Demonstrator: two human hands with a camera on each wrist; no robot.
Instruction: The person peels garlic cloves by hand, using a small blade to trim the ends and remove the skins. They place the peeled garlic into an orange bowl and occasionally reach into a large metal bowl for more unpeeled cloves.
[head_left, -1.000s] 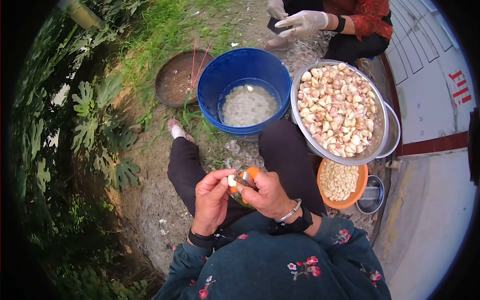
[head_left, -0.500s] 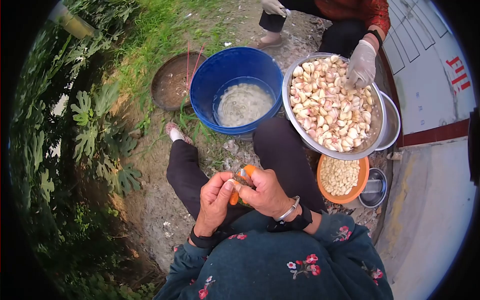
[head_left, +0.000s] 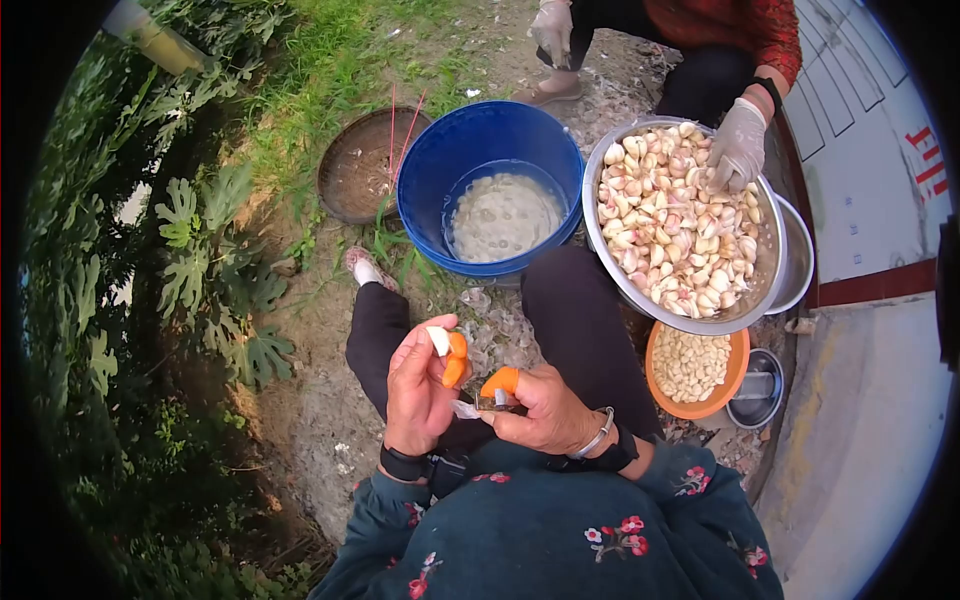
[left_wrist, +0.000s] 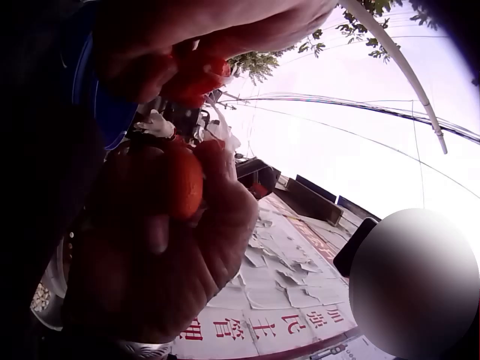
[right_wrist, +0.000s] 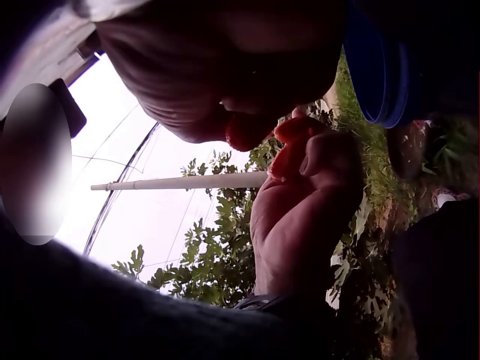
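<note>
In the head view my left hand (head_left: pixel 415 392) pinches a white peeled garlic clove (head_left: pixel 439 341) between thumb and fingers; orange finger covers (head_left: pixel 456 358) sit on its fingertips. A short distance to the right, my right hand (head_left: pixel 545 412), also with an orange-covered finger, grips a small knife (head_left: pixel 500 398) whose short blade shows at the thumb. A scrap of papery garlic skin (head_left: pixel 465 409) hangs at the blade. Both wrist views are dark; the left one shows the right hand (left_wrist: pixel 180 247) with its orange fingertip, while the right one shows the left hand (right_wrist: pixel 307 202).
Ahead stands a blue bucket (head_left: pixel 415 190) with peeled cloves in water. A steel colander (head_left: pixel 597 215) of unpeeled garlic is at right, where another person's gloved hand (head_left: pixel 738 145) reaches in. Below it are an orange bowl (head_left: pixel 740 365) of cloves and a steel bowl (head_left: pixel 770 405).
My hands have drawn apart; the left has lifted the clove up and left, away from the knife. The other person's gloved hand has come into the garlic colander.
</note>
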